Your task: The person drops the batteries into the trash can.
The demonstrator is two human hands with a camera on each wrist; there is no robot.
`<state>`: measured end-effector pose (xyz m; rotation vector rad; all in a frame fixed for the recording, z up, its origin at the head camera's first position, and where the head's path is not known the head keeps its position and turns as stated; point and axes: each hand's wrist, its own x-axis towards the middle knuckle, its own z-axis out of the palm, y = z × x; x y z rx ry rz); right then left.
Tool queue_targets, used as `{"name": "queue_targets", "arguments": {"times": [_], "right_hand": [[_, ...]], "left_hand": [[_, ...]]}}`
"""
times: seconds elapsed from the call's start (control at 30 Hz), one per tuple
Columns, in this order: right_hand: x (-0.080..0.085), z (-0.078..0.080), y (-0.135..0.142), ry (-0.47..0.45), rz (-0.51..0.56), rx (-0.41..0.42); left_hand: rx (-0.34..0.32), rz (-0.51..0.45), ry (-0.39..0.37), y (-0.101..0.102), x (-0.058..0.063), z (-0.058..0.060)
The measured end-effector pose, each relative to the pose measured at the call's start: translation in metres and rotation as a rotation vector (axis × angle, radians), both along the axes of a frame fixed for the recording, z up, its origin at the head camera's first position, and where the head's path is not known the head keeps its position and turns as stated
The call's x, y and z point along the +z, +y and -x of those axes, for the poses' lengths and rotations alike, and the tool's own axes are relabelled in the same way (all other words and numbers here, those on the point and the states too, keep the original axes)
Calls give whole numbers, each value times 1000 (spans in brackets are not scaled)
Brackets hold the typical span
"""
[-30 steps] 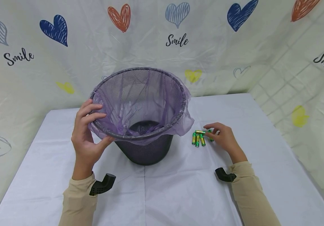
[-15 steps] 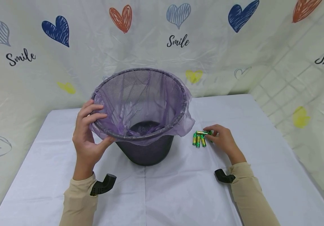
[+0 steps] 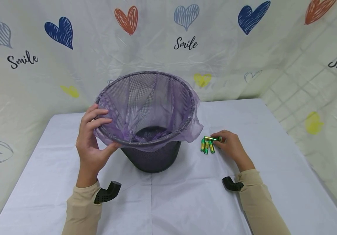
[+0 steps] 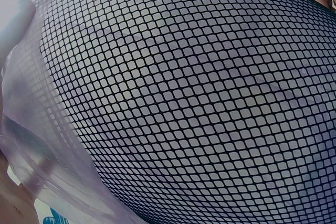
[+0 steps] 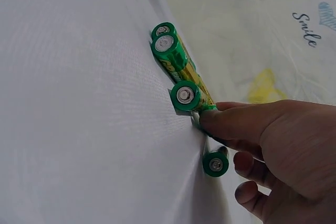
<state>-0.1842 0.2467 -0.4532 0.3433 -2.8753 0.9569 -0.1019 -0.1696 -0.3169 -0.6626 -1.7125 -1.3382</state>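
A black mesh wastebasket (image 3: 153, 158) stands on the table, its wide mouth lined with a thin purple bin bag (image 3: 168, 98) folded over the rim. My left hand (image 3: 90, 140) grips the left side of that rim, fingers inside over the bag and thumb at the front. To the basket's right lie several green and gold batteries (image 3: 206, 147). One battery (image 3: 209, 138) lies crosswise behind the others, and my right hand (image 3: 230, 145) pinches its right end between thumb and forefinger. Another battery (image 5: 216, 164) sits under the curled fingers in the right wrist view.
A white cloth covers the table (image 3: 186, 202), with a crease running down the middle. Behind it hangs a pale curtain (image 3: 156, 49) printed with hearts and "Smile". Black wrist mounts (image 3: 108, 192) stick out from both sleeves.
The right thumb and forefinger have come together on the end of the crosswise battery, and the hand has shifted slightly left. The left hand and the wastebasket hold still.
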Motion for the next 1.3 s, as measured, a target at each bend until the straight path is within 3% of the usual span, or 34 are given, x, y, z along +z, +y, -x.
{"name": "queue_targets", "arguments": {"times": [0.4, 0.67, 0.97, 1.3], "right_hand": [[1, -2, -1, 34, -1, 7], [12, -6, -5, 32, 10, -25], [25, -12, -11, 165, 30, -38], [32, -14, -14, 252, 38, -31]], "left_hand": [[-15, -11, 6, 3, 5, -3], [-19, -14, 3, 5, 6, -5], [-22, -17, 7, 4, 4, -3], [-24, -18, 8, 5, 6, -5]]}}
